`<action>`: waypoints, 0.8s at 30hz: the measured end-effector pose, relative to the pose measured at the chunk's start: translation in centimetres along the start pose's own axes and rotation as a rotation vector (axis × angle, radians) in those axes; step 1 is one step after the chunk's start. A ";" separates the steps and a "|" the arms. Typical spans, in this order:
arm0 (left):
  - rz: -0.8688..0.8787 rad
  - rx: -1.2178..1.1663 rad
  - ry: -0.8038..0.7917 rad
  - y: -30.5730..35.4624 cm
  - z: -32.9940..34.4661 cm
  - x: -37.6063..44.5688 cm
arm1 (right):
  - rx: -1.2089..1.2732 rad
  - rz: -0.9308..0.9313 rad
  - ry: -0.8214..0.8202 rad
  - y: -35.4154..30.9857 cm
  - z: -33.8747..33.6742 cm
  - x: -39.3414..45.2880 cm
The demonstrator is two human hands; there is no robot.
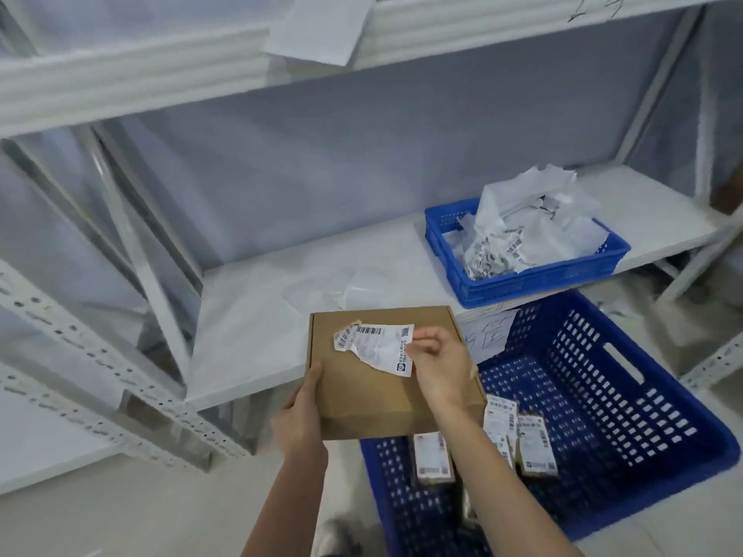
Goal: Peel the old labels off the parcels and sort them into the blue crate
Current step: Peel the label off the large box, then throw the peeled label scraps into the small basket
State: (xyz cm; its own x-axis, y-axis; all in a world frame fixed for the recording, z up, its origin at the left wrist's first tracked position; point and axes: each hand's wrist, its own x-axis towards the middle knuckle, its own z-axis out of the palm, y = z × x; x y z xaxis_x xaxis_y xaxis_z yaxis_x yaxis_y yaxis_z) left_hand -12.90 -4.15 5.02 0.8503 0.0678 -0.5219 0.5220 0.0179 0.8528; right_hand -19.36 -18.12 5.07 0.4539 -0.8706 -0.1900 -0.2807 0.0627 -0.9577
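Note:
A flat brown cardboard parcel (pixel 374 391) is held in front of me, just above the shelf edge. My left hand (pixel 301 416) grips its near-left corner. A white barcode label (pixel 382 345), partly torn and lifted, sticks to the parcel's top. My right hand (pixel 436 363) pinches the label's right edge. A large blue crate (pixel 627 400) stands on the floor at the lower right with several small labelled parcels (pixel 518 440) inside. A smaller blue crate (pixel 534 277) on the shelf holds a heap of peeled white labels (pixel 522 231).
A white metal shelf (pixel 257 315) runs in front of me, with a clear plastic sheet (pixel 345 291) lying on it behind the parcel. Perforated rack uprights (pixel 80 355) stand at the left. A handwritten paper tag (pixel 488 329) hangs from the shelf edge.

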 end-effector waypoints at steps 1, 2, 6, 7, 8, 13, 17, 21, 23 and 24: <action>0.004 0.013 -0.018 0.2 1.7 1.4 | -0.029 -0.024 0.024 0.2 0.6 2.1; 0.005 0.018 -0.035 0.4 3.3 3.0 | -0.045 -0.038 0.045 0.4 1.1 4.0; 0.010 0.014 -0.032 0.8 8.5 8.8 | 0.129 0.049 0.012 1.2 2.5 11.7; 0.007 0.008 -0.020 0.9 9.4 10.1 | 0.175 0.061 -0.006 1.4 3.0 13.4; -0.002 -0.001 -0.014 0.9 10.2 11.2 | 0.199 0.059 -0.016 1.6 3.4 14.8; -0.050 -0.016 -0.014 -0.1 13.0 15.3 | 0.182 0.043 -0.028 3.5 6.0 19.7; 0.038 0.070 0.047 -1.2 14.3 17.6 | 0.118 0.050 -0.051 4.6 7.2 21.1; 0.303 0.560 0.109 -1.4 15.0 19.4 | 0.067 0.037 -0.050 4.7 7.6 21.8; 0.431 0.735 0.163 -1.0 15.3 19.4 | 0.168 0.042 -0.085 4.2 7.5 21.9; 0.500 0.753 0.204 -0.8 15.7 19.0 | 0.239 0.035 -0.101 3.7 7.4 22.0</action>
State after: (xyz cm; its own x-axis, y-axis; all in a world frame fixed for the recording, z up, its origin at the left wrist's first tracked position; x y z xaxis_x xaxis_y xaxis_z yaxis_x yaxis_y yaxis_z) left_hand 3.91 -18.55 -5.90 0.9974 0.0682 -0.0222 0.0641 -0.7088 0.7025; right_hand -4.20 -33.43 -4.21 0.5328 -0.8135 -0.2331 -0.0955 0.2158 -0.9717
